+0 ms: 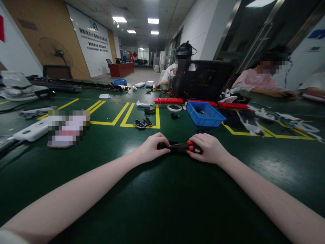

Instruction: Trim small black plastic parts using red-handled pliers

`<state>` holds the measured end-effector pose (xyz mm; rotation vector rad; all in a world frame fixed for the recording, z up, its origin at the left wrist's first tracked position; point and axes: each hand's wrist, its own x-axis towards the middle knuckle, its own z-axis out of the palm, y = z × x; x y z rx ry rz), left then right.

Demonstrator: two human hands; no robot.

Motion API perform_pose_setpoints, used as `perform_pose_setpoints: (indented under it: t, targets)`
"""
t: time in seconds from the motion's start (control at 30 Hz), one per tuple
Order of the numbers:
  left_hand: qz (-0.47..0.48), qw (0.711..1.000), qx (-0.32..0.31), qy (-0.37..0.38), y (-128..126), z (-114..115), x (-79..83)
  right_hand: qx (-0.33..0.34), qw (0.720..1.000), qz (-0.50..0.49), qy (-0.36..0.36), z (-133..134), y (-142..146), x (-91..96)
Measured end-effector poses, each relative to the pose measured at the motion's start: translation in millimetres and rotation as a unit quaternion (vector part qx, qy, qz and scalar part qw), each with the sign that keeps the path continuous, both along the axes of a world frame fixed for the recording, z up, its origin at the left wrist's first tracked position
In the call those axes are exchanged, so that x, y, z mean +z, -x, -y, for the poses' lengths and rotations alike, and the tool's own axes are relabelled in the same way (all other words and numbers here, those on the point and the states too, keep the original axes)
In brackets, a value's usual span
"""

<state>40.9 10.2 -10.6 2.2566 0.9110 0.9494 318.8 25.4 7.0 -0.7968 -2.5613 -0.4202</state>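
Observation:
Both my hands rest on the green table (162, 203) straight ahead. My right hand (207, 147) is closed round the red and black handles of a pair of pliers (189, 146). The pliers' thin jaws point left towards my left hand (153, 146). That hand is closed round a small black part (162, 145), which the jaw tips meet. Most of the part is hidden by my fingers.
A blue tray (206, 115) stands just beyond my right hand. Small black parts (143, 123) lie inside yellow floor-style markings. A red tray (168, 100), a tape ring (174, 107) and white power strip (31, 130) lie around. Two other people sit at the far right side.

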Motion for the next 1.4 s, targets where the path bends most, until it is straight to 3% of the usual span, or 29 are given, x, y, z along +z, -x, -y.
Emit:
perform_pose_setpoints:
  t: [0.4, 0.63, 1.13, 1.27, 1.4]
  targets:
    - [-0.014, 1.0, 0.0, 0.006, 1, 2, 2.7, 0.004, 1.0, 0.009, -0.005, -1, -1, 0.7]
    - [-0.033, 0.999, 0.014, -0.005, 0, -2, -1.8, -0.004, 0.998, 0.045, 0.05, -3, 1, 1.4]
    - [-0.021, 0.999, 0.027, -0.021, 1, -2, -5.5, -0.035, 0.999, -0.02, 0.009, -1, -2, -0.9]
    - [-0.011, 0.995, 0.076, -0.056, 2, 2, -1.5, -0.067, 0.997, -0.047, 0.005, 0, -2, -0.8]
    - [0.009, 0.981, 0.134, -0.142, -5, 15, 15.2, -0.104, 0.992, -0.065, 0.002, -1, 0, -2.2]
